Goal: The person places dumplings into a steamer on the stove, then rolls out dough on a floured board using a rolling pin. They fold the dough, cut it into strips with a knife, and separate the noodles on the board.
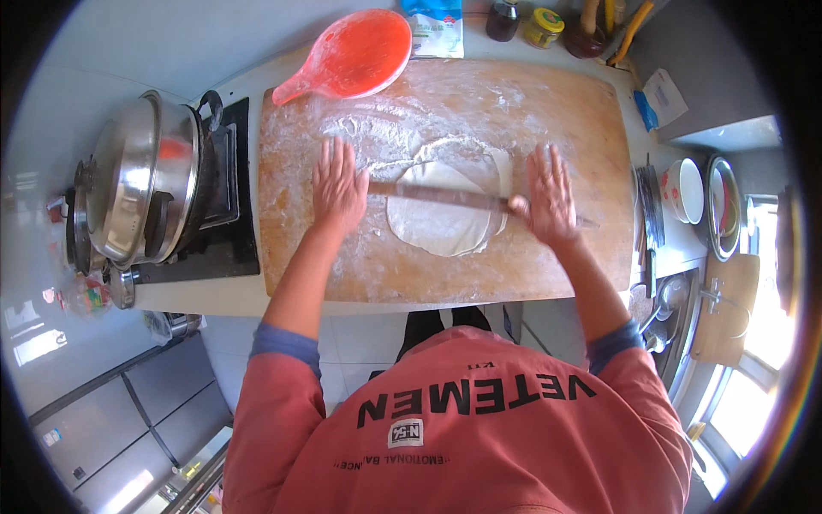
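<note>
A wooden rolling pin (pixel 443 195) lies across a round flat sheet of dough (pixel 437 225) on a floured wooden board (pixel 565 276). My left hand (pixel 340 189) rests flat, palm down, over the pin's left end, with its fingers stretched out. Over the pin's right part lies my right hand (pixel 551 196), also flat, its thumb apart from the fingers; the pin's thin tip shows beyond it. Neither hand wraps its fingers round the pin. Loose flour (pixel 372 132) is spread above the dough, whose far edge is uneven.
A red plastic ladle (pixel 363 54) with flour on it sits at the board's far left corner. To the left, a lidded steel pot (pixel 138 180) stands on a black cooktop (pixel 234 257). Jars (pixel 544 29) line the back; a knife (pixel 650 257) and bowls (pixel 684 191) are at the right.
</note>
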### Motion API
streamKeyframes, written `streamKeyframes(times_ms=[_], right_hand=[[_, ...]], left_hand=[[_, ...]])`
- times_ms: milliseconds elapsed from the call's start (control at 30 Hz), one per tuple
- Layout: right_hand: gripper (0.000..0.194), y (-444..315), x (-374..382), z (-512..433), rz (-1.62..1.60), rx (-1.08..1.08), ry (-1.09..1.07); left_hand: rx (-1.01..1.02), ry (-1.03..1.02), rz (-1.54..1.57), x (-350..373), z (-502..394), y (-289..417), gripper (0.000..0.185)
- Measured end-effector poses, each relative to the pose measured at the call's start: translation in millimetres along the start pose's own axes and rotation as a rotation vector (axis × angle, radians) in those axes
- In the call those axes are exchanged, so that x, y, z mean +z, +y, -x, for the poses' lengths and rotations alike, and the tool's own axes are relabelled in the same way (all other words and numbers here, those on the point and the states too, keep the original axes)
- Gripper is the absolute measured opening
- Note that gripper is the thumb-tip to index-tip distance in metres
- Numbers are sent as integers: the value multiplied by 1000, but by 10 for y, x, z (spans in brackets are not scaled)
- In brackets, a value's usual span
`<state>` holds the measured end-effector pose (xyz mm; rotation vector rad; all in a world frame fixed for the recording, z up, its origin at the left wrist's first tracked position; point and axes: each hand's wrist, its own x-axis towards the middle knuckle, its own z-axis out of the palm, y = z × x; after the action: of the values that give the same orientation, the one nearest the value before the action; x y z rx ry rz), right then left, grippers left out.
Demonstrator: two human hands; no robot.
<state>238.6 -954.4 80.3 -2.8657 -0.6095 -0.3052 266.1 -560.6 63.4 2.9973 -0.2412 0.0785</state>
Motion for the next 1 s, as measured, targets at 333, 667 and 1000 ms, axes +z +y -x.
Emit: streamKeyframes(times_ms=[333, 667, 1000], right_hand=[[84, -114, -33, 55, 65, 94, -42], [81, -145, -58, 52, 33, 72, -153], [73, -95, -18, -68, 67, 66, -51]], left_hand=[[-18, 38, 80, 43, 423, -18, 66], [47, 12, 60, -108, 584, -49, 61], [-12, 34, 104, -3, 578, -83, 66]])
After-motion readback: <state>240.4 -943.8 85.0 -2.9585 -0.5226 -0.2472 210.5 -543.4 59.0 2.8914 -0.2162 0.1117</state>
